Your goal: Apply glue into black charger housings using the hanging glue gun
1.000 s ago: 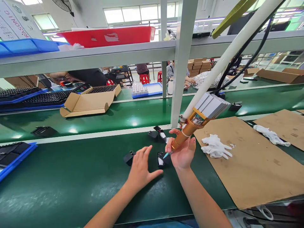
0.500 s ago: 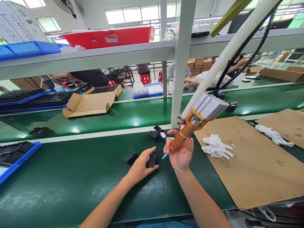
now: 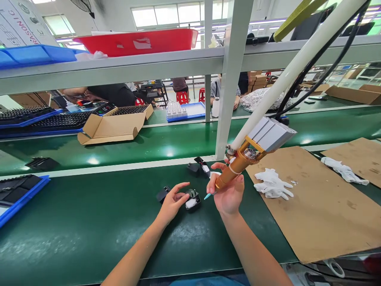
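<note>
My right hand (image 3: 228, 192) is wrapped round a copper-coloured dispensing gun (image 3: 235, 170) with a light-blue pointed tip. The tip points down to the left, just above the green surface. Right beside it stands a small black plastic case (image 3: 193, 201), open at the top, with something white inside. My left hand (image 3: 171, 204) is at the left of this case, fingers apart. Its thumb is by the case's edge; whether it touches I cannot tell. Partly hidden behind that hand is a second black case (image 3: 162, 194). Farther back lie more black case parts (image 3: 195, 169).
White gloves (image 3: 272, 183) lie on a cardboard sheet (image 3: 315, 214) at right. A white post (image 3: 228, 99) rises behind the gun, and black cables (image 3: 315, 75) run up from it. At left is a blue tray (image 3: 25, 204). People sit across the line.
My left hand has drawn back left from the black case, which now shows its open top and white inside. My right hand and the gun have shifted slightly right in view.
</note>
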`<state>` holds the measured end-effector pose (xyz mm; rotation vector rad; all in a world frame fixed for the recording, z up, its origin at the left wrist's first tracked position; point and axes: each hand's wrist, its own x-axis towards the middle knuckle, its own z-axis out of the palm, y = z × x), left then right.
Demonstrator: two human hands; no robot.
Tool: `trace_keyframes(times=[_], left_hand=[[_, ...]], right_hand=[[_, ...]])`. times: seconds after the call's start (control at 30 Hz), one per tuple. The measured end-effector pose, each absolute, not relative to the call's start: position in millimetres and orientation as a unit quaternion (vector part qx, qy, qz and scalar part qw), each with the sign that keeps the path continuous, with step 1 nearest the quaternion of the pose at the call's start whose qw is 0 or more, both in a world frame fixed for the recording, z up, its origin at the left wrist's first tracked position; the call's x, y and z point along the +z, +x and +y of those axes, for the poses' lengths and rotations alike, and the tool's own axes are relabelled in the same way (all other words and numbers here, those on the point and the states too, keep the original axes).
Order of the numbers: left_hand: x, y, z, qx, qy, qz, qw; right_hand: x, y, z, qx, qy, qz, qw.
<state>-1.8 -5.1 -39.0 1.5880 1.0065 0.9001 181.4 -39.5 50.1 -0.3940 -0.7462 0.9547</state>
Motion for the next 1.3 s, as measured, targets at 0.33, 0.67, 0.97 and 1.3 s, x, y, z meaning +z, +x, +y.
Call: trace_keyframes(times=[0.33, 0.67, 0.97, 1.3], left_hand=[[-40.9, 3.6, -21.0, 0.251, 0.829, 0.440, 0.234], [-16.4, 4.8, -38.8, 0.327, 0.810, 0.426, 0.235], [-10.3, 4.6, -41.6, 0.330, 0.806, 0.426, 0.245], [-19.6, 6.0, -38.3, 0.325, 0.797, 0.447, 0.243]], right_hand=[[48.7, 170.4, -37.8, 0.447, -0.201, -0.339, 0.803], [52.8, 158.2, -38.4, 0.435, -0.220, -0.343, 0.803], [53.9, 157.4, -39.4, 0.420, -0.223, -0.352, 0.806], [59.5, 150.4, -39.9, 0.433, -0.223, -0.346, 0.802]])
